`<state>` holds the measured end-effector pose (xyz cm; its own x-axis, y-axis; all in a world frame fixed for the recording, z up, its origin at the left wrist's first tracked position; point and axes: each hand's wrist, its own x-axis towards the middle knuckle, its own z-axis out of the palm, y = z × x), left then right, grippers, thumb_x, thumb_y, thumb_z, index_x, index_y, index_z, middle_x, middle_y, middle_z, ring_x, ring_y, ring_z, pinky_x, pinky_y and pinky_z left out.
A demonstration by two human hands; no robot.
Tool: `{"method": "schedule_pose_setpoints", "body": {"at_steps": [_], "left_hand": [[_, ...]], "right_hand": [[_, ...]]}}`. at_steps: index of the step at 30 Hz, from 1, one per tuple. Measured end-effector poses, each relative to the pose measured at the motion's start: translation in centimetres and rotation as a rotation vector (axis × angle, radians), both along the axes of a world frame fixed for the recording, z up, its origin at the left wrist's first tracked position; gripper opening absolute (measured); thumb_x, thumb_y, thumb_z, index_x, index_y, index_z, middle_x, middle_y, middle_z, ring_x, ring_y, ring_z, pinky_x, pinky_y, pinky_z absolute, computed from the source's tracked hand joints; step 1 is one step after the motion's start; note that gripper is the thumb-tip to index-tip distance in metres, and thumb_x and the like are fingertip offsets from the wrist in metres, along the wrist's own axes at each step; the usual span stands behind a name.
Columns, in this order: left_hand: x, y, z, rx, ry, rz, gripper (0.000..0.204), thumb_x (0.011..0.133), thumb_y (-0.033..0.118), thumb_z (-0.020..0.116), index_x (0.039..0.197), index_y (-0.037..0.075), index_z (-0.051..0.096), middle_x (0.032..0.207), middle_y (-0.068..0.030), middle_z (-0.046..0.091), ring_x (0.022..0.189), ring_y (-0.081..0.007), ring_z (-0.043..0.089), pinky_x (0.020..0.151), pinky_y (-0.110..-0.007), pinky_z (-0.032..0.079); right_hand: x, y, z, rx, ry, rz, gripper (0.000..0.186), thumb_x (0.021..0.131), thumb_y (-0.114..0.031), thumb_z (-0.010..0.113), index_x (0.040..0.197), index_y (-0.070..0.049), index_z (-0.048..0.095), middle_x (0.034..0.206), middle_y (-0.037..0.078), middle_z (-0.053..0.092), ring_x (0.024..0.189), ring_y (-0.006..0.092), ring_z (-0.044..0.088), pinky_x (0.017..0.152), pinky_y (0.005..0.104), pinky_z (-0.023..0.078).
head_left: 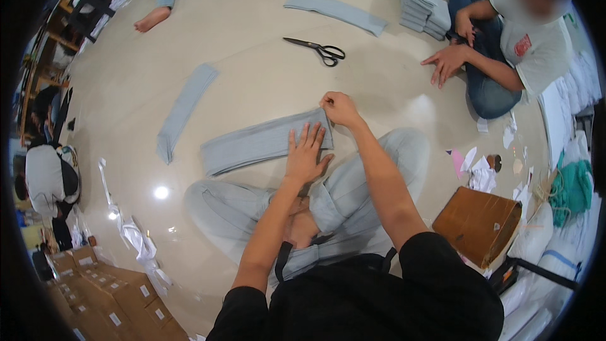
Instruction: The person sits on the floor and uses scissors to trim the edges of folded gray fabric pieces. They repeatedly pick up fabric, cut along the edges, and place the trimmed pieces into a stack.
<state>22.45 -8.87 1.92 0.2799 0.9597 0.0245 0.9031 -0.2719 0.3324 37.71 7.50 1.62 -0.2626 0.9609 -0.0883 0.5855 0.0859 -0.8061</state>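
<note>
A long folded strip of grey-blue cloth (252, 142) lies on the floor in front of my crossed legs. My left hand (307, 153) rests flat on its right part, fingers spread. At the cloth's far right corner, my right hand (339, 108) has its fingers closed in a pinch on the edge. Beyond them lies a pair of black-handled scissors (319, 49), blades pointing left. Another narrow grey-blue cloth strip (187, 110) lies to the left, and a further folded strip (336, 12) lies farther away.
A stack of folded grey cloth (421, 7) stands by a seated co-worker (505, 44) at the far right. Near my right knee is a brown box (477, 224) among paper scraps (483, 175). Cardboard boxes (113, 297) fill the lower left. Another person's bare foot (152, 19) shows at the far left.
</note>
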Motion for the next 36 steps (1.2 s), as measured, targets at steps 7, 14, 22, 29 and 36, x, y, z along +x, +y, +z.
{"method": "schedule_pose_setpoints", "body": {"at_steps": [7,14,22,29,36], "left_hand": [[0.5,0.4,0.4,-0.012,-0.018,-0.016,0.085,0.099,0.058,0.056,0.165,0.009,0.033,0.173,-0.0102,0.028,0.160,-0.0365,0.019,0.127,-0.065,0.004],[-0.2,-0.1,0.1,-0.012,-0.028,-0.011,0.086,0.098,0.055,0.060,0.165,0.009,0.032,0.173,-0.0104,0.027,0.161,-0.0367,0.018,0.126,-0.066,0.003],[0.5,0.3,0.1,0.001,-0.019,-0.020,0.085,0.097,0.055,0.061,0.164,0.010,0.034,0.173,-0.0096,0.029,0.160,-0.0359,0.019,0.126,-0.067,0.005],[-0.5,-0.5,-1.0,0.027,-0.038,0.011,0.087,0.096,0.057,0.062,0.163,0.008,0.036,0.172,-0.0102,0.030,0.160,-0.0351,0.020,0.126,-0.068,0.009],[-2.4,-0.5,1.1,-0.110,-0.144,-0.053,0.068,0.100,0.049,0.058,0.150,0.004,0.052,0.165,-0.0133,0.040,0.156,-0.0346,0.031,0.127,-0.060,0.019]], "right_hand": [[0.6,1.1,-0.1,0.091,-0.059,-0.257,0.030,0.099,-0.029,0.066,0.088,-0.001,0.073,0.081,0.019,0.073,0.075,0.0317,0.070,0.073,0.0412,0.055],[0.5,0.3,0.7,-0.125,-0.085,0.012,0.032,0.099,-0.031,0.066,0.090,-0.003,0.077,0.087,0.019,0.076,0.083,0.0343,0.074,0.076,0.0436,0.056],[1.7,1.4,-0.5,0.034,-0.101,-0.227,0.034,0.097,-0.034,0.069,0.089,-0.002,0.077,0.084,0.016,0.075,0.076,0.0306,0.071,0.071,0.0430,0.055],[0.3,0.0,1.0,-0.327,-0.027,0.088,0.042,0.102,-0.034,0.058,0.115,0.004,0.070,0.117,0.022,0.070,0.112,0.0404,0.069,0.104,0.0497,0.048],[2.3,-1.2,2.1,-0.094,-0.059,-0.042,0.062,0.098,-0.020,0.064,0.151,0.005,0.046,0.155,0.030,0.047,0.140,0.0446,0.050,0.120,0.0454,0.038]]}}
